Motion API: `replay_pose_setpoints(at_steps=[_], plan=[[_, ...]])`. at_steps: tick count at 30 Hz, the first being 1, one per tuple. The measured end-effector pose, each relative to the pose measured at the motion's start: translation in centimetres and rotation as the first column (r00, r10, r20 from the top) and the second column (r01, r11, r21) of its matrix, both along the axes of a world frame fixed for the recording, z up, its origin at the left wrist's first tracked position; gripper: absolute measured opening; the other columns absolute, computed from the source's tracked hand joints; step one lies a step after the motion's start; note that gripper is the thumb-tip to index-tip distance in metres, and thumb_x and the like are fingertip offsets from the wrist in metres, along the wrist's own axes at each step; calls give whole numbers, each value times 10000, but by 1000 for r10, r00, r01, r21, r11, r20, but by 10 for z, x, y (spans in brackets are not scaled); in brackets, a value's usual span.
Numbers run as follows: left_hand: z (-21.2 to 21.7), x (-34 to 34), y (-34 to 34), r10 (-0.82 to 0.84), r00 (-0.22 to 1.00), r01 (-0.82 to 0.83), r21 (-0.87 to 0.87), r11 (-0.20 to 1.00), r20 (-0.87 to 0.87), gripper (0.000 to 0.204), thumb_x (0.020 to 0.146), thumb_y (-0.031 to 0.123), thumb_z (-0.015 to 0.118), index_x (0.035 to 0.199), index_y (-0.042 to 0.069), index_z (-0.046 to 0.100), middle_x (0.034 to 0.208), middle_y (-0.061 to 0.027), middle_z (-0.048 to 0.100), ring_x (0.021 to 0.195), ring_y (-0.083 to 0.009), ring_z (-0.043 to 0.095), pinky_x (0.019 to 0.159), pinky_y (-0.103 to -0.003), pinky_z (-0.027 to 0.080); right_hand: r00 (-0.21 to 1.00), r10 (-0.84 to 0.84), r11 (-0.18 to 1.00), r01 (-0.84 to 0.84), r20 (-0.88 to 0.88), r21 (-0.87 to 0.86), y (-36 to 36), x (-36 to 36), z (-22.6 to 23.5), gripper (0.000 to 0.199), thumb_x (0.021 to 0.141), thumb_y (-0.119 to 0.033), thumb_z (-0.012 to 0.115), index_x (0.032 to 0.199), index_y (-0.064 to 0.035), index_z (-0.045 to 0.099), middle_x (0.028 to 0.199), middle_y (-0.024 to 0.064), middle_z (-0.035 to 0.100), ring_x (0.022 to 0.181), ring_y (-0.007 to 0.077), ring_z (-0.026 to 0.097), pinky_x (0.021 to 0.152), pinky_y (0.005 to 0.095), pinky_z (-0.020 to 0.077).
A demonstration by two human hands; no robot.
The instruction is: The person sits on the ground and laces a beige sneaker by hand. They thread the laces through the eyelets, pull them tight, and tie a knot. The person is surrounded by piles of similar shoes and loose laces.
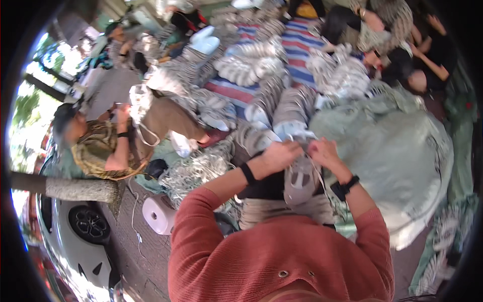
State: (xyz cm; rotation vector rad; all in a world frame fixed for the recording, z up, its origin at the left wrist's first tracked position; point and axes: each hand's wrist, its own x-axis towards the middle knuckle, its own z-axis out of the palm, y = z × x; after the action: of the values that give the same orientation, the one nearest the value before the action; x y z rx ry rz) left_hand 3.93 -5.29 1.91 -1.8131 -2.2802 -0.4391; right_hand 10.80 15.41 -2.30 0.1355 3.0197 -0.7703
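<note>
A pale grey shoe upper with oval cut-outs is in front of me over my lap. My left hand is closed at its far end, fingers curled on the edge. Beside it on the right, my right hand is closed in a pinch near a thin white shoelace that hangs down along the upper. The fingertips are small and somewhat blurred. Just beyond my hands lies a row of nested grey uppers with light blue inner parts. More stacked uppers sit left of it.
A heap of white laces lies left of me, near a pale pink stool-like object. A large pale green sack spreads at right. Bundles of uppers cover a striped sheet. A seated person works at left; others sit farther off.
</note>
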Motion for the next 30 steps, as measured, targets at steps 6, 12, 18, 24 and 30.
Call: replay_pose_setpoints(at_steps=[6,12,18,24,30], plan=[[-20,4,-33,291,770,-347,-11,938,568,123,844,154,613,867,44,663,771,-144,677,684,-299,664,615,-391,514,946,266,949,-222,188,-225,6,-15,27,140,750,-282,662,739,-146,697,756,31,689,765,229,643,834,498,359],[-31,-42,-27,370,545,-402,-153,903,752,151,835,174,675,896,39,703,744,-135,673,662,-199,647,633,-334,490,952,302,888,-259,57,-380,15,-1,26,236,749,-124,677,976,-177,640,843,-82,638,1033,125,472,921,387,237],[-12,-44,-42,359,-136,-139,-376,916,923,216,886,200,636,847,-12,643,685,28,509,611,-73,446,497,-215,334,970,224,925,-242,-95,-294,0,13,33,215,765,-69,663,951,-177,656,852,-98,622,995,127,473,916,363,238],[12,-31,-93,-381,-623,-465,67,883,683,213,943,175,536,783,39,569,916,-25,525,660,-74,426,488,-177,314,923,-27,694,-259,-384,-671,-4,18,8,139,817,-136,675,921,-199,743,1043,-37,640,1046,142,496,867,333,325],[-48,-55,-268,-953,-283,-878,371,302,106,106,962,89,473,991,6,531,884,-33,528,656,-107,440,534,-224,389,870,-491,-65,-88,-45,-994,57,61,21,184,874,-269,679,1006,-142,695,1124,-27,622,1048,138,531,819,303,389]])
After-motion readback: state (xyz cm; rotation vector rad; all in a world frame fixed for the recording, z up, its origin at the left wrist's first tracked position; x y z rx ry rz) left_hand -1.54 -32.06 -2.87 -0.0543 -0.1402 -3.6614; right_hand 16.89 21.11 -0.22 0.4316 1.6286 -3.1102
